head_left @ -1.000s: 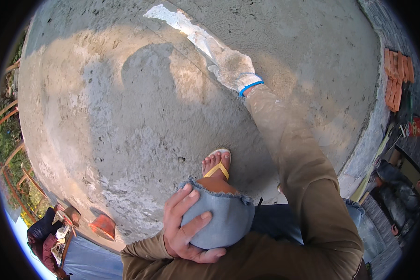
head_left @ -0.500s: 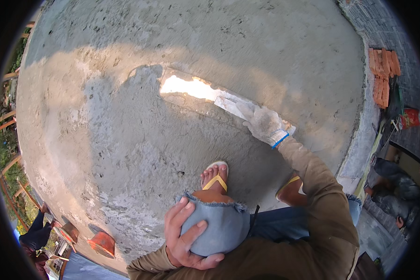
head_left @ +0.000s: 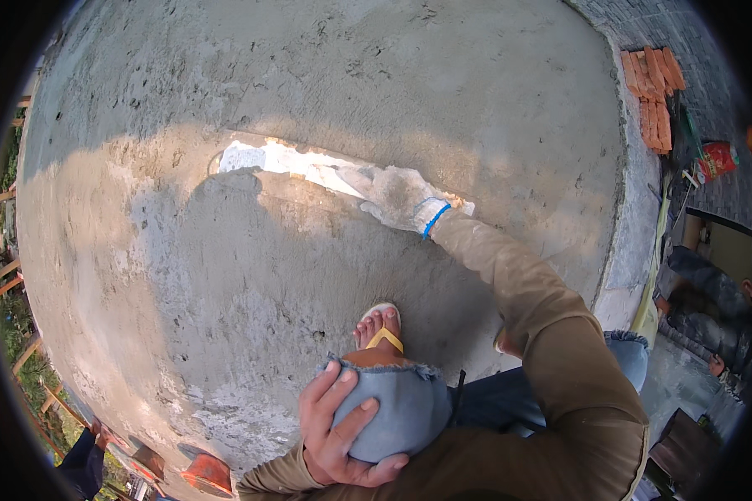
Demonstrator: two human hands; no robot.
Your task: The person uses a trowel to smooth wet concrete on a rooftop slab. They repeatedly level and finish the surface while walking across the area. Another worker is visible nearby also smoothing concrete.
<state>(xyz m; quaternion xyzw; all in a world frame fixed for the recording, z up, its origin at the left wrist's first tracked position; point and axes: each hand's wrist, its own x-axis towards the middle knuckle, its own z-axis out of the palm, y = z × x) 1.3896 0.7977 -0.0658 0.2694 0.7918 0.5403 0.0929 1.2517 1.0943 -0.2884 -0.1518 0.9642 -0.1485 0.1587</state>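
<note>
My right hand (head_left: 401, 196), in a whitish knit glove with a blue cuff, is closed on a long, narrow float trowel (head_left: 297, 163). The tool's grip is hidden under the glove. Its pale blade lies flat on the wet grey cement (head_left: 251, 267), stretching left from my hand and gleaming in a strip of sunlight. My bare left hand (head_left: 342, 430) rests on my bent knee (head_left: 397, 409), fingers spread over the light blue denim. Below the knee, my foot in a yellow-strapped flip-flop (head_left: 382, 327) stands on the cement.
Red bricks (head_left: 653, 71) are stacked beyond the slab's right edge, near a red bag (head_left: 716, 160). A person in dark clothes (head_left: 702, 284) is at the far right. Orange tubs (head_left: 209, 474) and another person's dark sleeve or leg (head_left: 83, 459) show at lower left.
My right hand has slid the float trowel leftward over the cement. My left hand stays on the knee. The whole view has shifted a little.
</note>
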